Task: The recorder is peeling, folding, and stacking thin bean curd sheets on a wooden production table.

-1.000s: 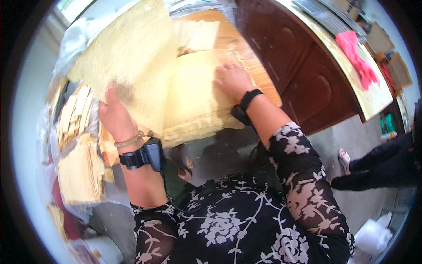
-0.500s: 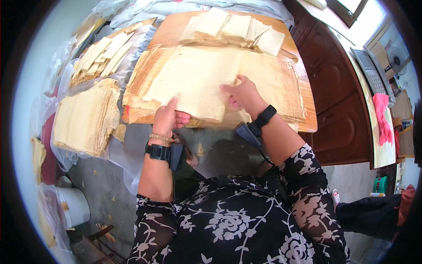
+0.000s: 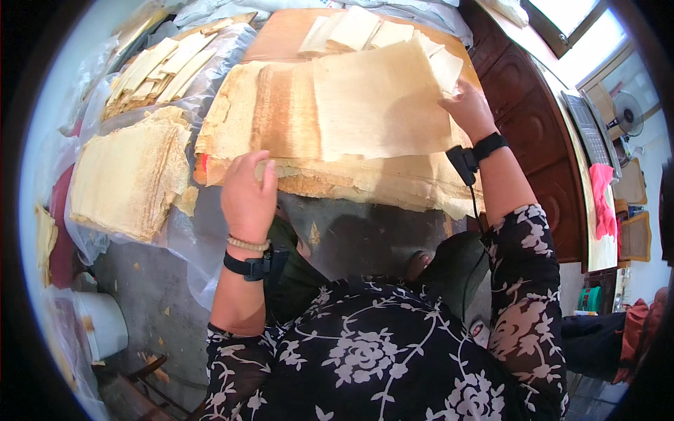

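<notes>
While your right hand (image 3: 472, 112) grasps a thin sheet (image 3: 379, 105) by its right edge, your left hand (image 3: 249, 193), empty and loosely curled, is at the front edge of the stack (image 3: 365, 181).

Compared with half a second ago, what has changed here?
The right hand has moved rightward with the pale sheet, holding its right edge; the sheet's left edge has shifted right too, baring more brownish surface on the stack. The left hand has let go and is at the stack's near edge. The folded sheets and pink glove stayed put.
</notes>
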Action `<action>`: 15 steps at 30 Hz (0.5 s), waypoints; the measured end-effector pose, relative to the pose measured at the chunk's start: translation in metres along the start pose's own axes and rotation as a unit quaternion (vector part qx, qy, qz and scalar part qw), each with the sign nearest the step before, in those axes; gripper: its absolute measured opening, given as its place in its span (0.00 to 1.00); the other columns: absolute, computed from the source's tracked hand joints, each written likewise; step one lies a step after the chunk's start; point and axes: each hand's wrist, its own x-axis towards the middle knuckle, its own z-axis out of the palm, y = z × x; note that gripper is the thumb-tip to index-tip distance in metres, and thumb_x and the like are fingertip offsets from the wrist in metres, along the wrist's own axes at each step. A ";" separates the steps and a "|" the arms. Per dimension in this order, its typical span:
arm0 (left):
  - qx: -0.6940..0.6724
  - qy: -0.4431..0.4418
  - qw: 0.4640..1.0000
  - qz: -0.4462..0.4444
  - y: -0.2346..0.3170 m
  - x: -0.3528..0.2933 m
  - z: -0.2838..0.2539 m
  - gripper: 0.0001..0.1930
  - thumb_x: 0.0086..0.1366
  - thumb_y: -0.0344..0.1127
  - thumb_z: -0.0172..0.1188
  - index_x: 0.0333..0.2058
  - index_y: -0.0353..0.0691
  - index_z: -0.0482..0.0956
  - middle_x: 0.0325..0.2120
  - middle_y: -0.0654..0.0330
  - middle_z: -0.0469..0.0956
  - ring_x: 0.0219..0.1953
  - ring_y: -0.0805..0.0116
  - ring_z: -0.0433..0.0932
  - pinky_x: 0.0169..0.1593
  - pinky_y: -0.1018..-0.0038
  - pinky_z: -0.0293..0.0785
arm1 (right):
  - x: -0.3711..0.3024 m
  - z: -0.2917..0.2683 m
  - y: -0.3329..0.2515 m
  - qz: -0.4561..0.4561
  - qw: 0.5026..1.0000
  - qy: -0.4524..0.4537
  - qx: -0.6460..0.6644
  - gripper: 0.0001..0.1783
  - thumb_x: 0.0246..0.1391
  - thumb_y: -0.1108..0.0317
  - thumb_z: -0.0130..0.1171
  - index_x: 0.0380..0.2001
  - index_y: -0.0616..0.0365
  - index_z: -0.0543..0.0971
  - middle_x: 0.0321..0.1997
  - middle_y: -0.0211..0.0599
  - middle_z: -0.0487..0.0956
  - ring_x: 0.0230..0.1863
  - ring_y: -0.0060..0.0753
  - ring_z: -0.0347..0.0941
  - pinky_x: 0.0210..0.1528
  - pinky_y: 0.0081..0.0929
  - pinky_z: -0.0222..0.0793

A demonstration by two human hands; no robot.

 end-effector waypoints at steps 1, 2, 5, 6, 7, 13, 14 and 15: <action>-0.015 -0.004 0.996 -0.087 -0.007 -0.001 0.002 0.13 0.66 0.37 0.63 0.46 0.39 0.81 0.43 0.54 0.82 0.43 0.56 0.81 0.47 0.63 0.77 | -0.004 0.000 -0.001 -0.014 1.000 0.021 -0.005 0.33 0.56 0.63 0.68 0.63 0.64 0.74 0.48 0.46 0.84 0.47 0.38 0.81 0.52 0.34 0.76; -0.032 -0.005 0.991 -0.126 -0.013 0.001 0.006 0.14 0.67 0.39 0.62 0.47 0.38 0.81 0.39 0.54 0.83 0.37 0.59 0.83 0.43 0.64 0.77 | -0.016 0.000 -0.002 -0.068 0.996 0.051 0.030 0.31 0.56 0.60 0.69 0.61 0.61 0.75 0.51 0.48 0.83 0.52 0.43 0.80 0.55 0.36 0.75; -0.116 -0.091 0.958 -0.248 -0.027 0.009 0.023 0.17 0.69 0.45 0.62 0.45 0.36 0.80 0.32 0.55 0.84 0.30 0.64 0.83 0.36 0.68 0.78 | -0.074 0.021 -0.027 -0.152 0.971 -0.027 0.183 0.28 0.54 0.59 0.70 0.58 0.52 0.78 0.56 0.47 0.81 0.57 0.47 0.77 0.61 0.40 0.72; -0.112 -0.095 0.964 -0.221 -0.027 0.009 0.030 0.17 0.69 0.45 0.62 0.45 0.36 0.80 0.32 0.55 0.84 0.30 0.64 0.83 0.36 0.68 0.78 | -0.096 0.030 -0.038 -0.212 0.958 -0.025 0.192 0.27 0.53 0.60 0.70 0.57 0.52 0.79 0.56 0.46 0.80 0.58 0.48 0.76 0.61 0.40 0.71; -0.224 -0.116 0.912 -0.323 -0.026 0.011 0.036 0.19 0.69 0.48 0.62 0.44 0.35 0.80 0.29 0.56 0.84 0.27 0.67 0.82 0.31 0.71 0.77 | -0.117 0.038 -0.049 -0.246 0.949 0.002 0.199 0.27 0.52 0.61 0.69 0.56 0.53 0.79 0.57 0.47 0.79 0.59 0.50 0.75 0.62 0.41 0.71; -0.259 -0.075 0.866 -0.422 -0.023 0.030 0.040 0.21 0.69 0.53 0.62 0.40 0.36 0.79 0.23 0.60 0.81 0.21 0.75 0.78 0.21 0.79 0.72 | -0.150 0.053 -0.082 -0.254 0.960 0.007 0.118 0.35 0.48 0.63 0.70 0.61 0.54 0.74 0.65 0.48 0.73 0.68 0.52 0.66 0.70 0.44 0.61; -0.228 -0.069 0.868 -0.436 -0.024 0.034 0.039 0.20 0.68 0.52 0.63 0.39 0.37 0.79 0.22 0.61 0.81 0.19 0.76 0.77 0.20 0.79 0.71 | -0.149 0.054 -0.085 -0.251 0.961 0.012 0.116 0.35 0.48 0.63 0.70 0.61 0.54 0.74 0.65 0.47 0.73 0.68 0.52 0.66 0.70 0.44 0.61; -0.239 -0.080 0.864 -0.435 -0.025 0.035 0.038 0.20 0.68 0.52 0.63 0.39 0.37 0.79 0.22 0.61 0.81 0.19 0.76 0.77 0.20 0.79 0.71 | -0.147 0.055 -0.087 -0.254 0.960 0.018 0.117 0.35 0.48 0.63 0.70 0.62 0.54 0.74 0.65 0.47 0.73 0.68 0.51 0.66 0.70 0.45 0.60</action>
